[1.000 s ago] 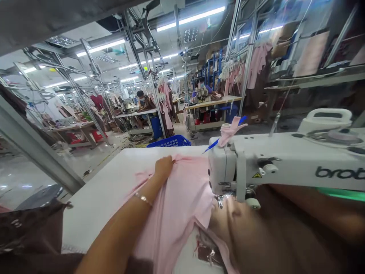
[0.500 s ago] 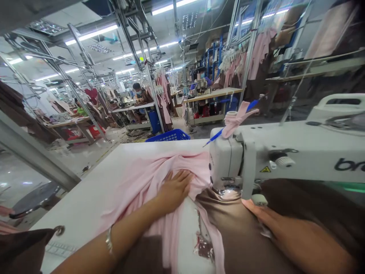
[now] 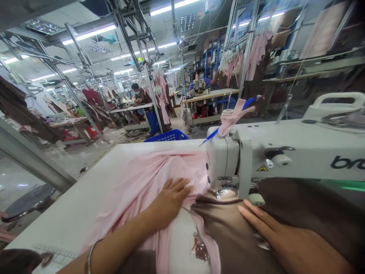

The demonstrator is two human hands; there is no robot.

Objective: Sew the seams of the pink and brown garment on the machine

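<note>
Head view is showing the left hand (image 3: pixel 171 199) lying flat, fingers spread, pressing pink fabric (image 3: pixel 142 182) beside the sewing machine (image 3: pixel 256 156) needle; the right hand (image 3: pixel 285 243), flat, is steadying brown fabric (image 3: pixel 225 224). Judged step: feeding a seam; next calls for even guiding under the presser foot.

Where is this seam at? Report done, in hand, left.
Done: cannot tell; no finished stitching shows. In hand: left hand flat on pink fabric, right hand flat on brown fabric under the sewing machine head. Left: both fabrics remain at the needle.
</note>
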